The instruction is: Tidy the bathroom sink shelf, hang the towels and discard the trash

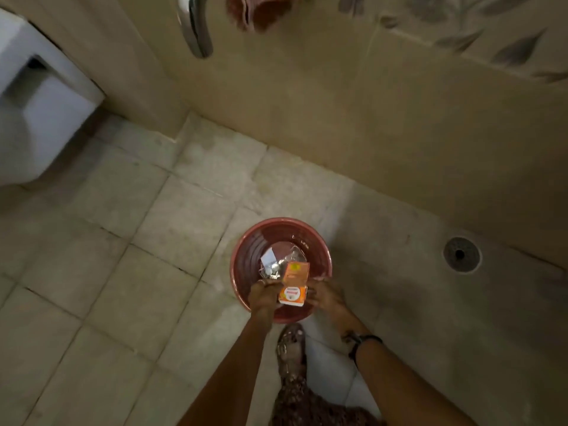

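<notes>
Red bucket, lower centre: plastic by the look, ribbed inside, slight gloss on the rim. Orange box above it: printed card, semi-matt. Crumpled wrapper inside the bucket: clear film w/ silvery shine. White scrap next to it: paper, matt. Floor tiles: pale stone or ceramic, dull, stained, dark grout. Wall: beige tile, smooth, low sheen. Pipe, top centre: chromed metal, glossy. Cloth at top edge: reddish fabric, soft texture. Toilet, upper left: white, smooth. Drain cover, right: dark, dull metal, prob.
</notes>
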Available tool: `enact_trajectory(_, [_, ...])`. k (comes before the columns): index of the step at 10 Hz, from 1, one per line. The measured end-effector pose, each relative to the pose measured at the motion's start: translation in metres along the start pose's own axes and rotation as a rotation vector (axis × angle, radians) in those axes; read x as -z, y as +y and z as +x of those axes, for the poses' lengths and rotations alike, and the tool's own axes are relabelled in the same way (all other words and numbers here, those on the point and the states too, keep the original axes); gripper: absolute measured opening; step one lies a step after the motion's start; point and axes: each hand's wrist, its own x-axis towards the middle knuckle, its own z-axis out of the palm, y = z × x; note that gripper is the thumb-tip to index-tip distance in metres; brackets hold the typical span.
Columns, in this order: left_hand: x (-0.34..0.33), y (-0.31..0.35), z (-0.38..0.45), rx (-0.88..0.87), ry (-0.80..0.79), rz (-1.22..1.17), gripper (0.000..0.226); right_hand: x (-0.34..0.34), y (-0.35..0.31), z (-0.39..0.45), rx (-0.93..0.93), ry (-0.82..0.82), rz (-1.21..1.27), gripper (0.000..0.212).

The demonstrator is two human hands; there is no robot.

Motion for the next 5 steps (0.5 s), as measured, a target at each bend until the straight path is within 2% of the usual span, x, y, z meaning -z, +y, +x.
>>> enact_trajectory(1, [0.002,-0.009,0.029,-0.015,0.009,0.072,0.026,-0.006,0.002,0.025,-0.002,0.001,-0.012,0.025])
enact_trajectory(2, [0.009,-0.011,0.033,-0.068,0.019,0.039,0.011,-0.010,0.003,0.031,0.015,0.008,-0.052,0.025])
enact_trajectory(3, [0.011,-0.008,0.017,-0.068,-0.011,-0.008,0.022,-0.010,0.005,0.023,0.051,0.022,-0.091,0.023])
enact_trajectory(4, [0.006,0.006,-0.016,-0.044,-0.114,0.022,0.022,-0.008,-0.001,-0.004,0.144,0.010,-0.096,0.021])
enact_trajectory(5, [-0.008,0.025,-0.054,-0.113,-0.190,-0.032,0.015,-0.007,-0.019,-0.037,0.348,0.033,-0.072,0.021])
